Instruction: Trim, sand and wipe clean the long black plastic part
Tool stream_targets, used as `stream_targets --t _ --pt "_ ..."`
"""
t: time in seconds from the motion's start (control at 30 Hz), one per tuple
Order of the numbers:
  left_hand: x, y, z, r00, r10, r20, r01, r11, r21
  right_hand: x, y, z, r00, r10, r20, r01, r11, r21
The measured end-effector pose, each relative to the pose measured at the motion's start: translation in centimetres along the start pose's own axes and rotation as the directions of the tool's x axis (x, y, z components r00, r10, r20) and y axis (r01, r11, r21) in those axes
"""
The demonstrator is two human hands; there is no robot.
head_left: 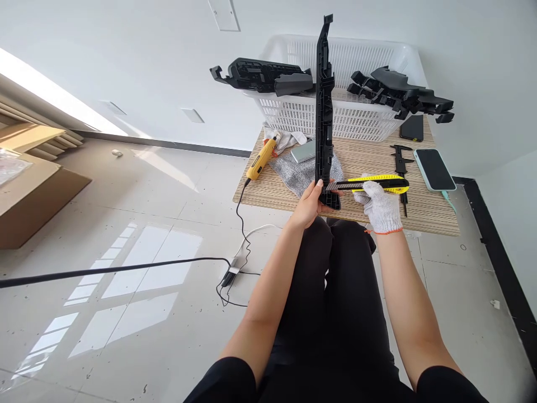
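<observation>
1. The bare left hand (308, 207) clasps the long black part (324, 112) near its lower end, above the worktop (356, 155), seemingly steadying it for the blade.
2. The gloved right hand (381, 206) is wrapped round the yellow knife (380, 179), blade at that end.
3. Beyond, other black parts (398, 92) lie over the white basket's (356, 124) rim, probably for easy reach.

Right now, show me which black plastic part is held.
The long narrow part gripped at one end by the bare left hand; the other black parts rest on the white basket.
</observation>
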State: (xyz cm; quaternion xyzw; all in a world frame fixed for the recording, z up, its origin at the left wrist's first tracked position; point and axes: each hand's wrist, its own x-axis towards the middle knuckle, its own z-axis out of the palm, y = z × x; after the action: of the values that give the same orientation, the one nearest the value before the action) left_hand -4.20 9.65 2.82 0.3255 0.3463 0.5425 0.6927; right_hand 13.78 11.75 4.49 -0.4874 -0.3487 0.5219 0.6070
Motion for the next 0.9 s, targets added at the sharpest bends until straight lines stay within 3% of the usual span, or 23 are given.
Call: stream_targets --t 0.9 --pt "-0.14 0.23 0.2 0.999 -0.027 -0.036 0.027 1.0 0.01 -0.22 -0.17 0.12 0.998 0.053 -0.024 -0.054 0.997 -0.051"
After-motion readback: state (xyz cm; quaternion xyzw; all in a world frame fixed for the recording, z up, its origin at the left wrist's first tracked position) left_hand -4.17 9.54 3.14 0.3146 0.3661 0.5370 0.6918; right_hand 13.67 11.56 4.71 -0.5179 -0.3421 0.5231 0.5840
